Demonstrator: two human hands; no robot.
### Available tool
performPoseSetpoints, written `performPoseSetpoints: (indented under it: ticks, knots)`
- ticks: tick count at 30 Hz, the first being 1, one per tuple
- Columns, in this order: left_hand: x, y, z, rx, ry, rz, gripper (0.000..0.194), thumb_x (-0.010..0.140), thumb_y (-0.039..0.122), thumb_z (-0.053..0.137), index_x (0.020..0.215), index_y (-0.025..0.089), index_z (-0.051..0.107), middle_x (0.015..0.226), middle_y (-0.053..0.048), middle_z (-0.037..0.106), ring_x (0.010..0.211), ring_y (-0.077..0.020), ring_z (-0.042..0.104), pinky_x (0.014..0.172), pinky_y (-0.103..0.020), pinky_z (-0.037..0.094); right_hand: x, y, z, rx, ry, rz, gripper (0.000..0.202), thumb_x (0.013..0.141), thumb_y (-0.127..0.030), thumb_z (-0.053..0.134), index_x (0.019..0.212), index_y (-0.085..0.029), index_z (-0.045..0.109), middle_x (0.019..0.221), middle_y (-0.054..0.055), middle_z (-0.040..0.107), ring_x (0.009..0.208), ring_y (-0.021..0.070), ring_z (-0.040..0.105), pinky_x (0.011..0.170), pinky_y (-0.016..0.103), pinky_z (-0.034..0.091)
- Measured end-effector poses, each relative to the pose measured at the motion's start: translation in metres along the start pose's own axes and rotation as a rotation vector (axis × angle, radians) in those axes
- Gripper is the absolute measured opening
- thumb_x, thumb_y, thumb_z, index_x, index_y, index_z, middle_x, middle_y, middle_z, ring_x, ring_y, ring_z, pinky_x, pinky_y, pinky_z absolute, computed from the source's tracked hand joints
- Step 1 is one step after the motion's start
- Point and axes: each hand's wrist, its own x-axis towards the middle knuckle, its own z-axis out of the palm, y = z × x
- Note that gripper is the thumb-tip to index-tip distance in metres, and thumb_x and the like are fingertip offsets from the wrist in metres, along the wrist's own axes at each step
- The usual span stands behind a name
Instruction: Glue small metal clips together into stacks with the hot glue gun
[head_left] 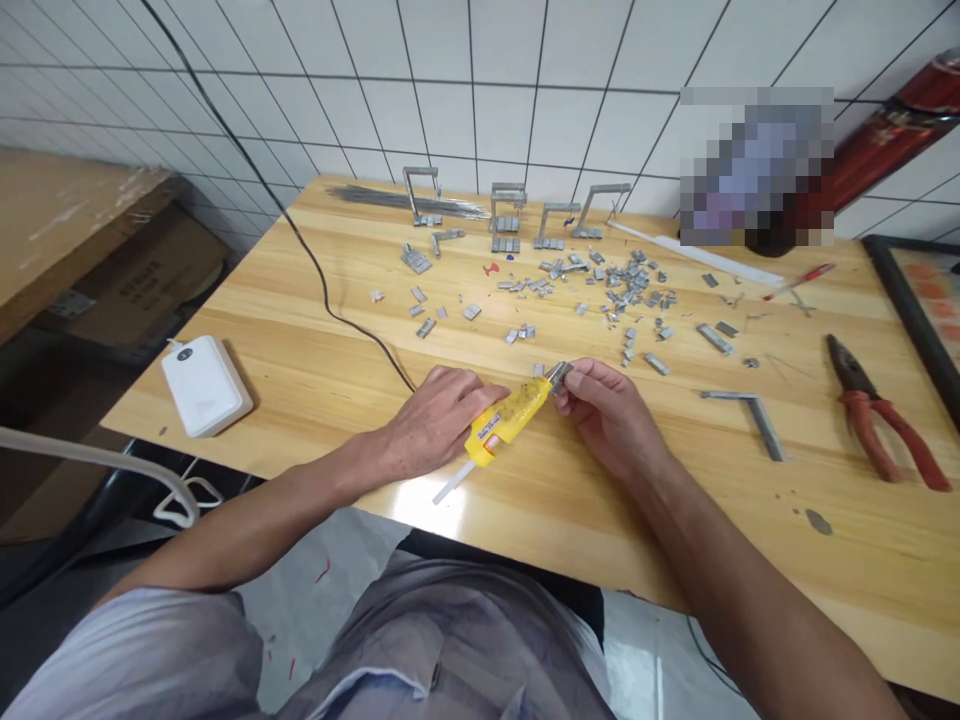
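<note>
My left hand [442, 415] is wrapped round a yellow hot glue gun [517, 410], with a white glue stick [452, 483] poking out of its back end. The gun's metal nozzle points up and right, to a small grey piece [561, 379] pinched between the thumb and fingers of my right hand [607, 405]. Nozzle and piece appear to touch. Beyond my hands lie many loose small grey pieces [634, 285]. Several grey hook-shaped stands, one of them a tall frame [409, 195], rise near the wall. An L-shaped grey strip [761, 425] rests to the right of my right hand.
Red-handled pliers [874, 415] lie at the right, near a red pen [799, 281] and a dark-framed board [911, 320]. A white power bank [206, 387] sits at the left edge. A black cord [315, 265] crosses the table. Thin rods [405, 200] lie along the back.
</note>
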Motion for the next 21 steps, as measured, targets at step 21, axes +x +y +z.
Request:
performPoseSetpoints:
  ticks: [21]
  knots:
    - [-0.0043, 0.0, 0.0041, 0.019, 0.013, 0.043, 0.034, 0.113, 0.036, 0.046, 0.139, 0.015, 0.053, 0.102, -0.01, 0.069, 0.091, -0.0224, 0.063, 0.084, -0.037, 0.044, -0.0006, -0.0008, 0.0029, 0.091, 0.034, 0.007, 0.028, 0.059, -0.038, 0.099, 0.068, -0.023, 0.077, 0.064, -0.002, 0.069, 0.061, 0.0113, 0.054, 0.061, 0.026, 0.042]
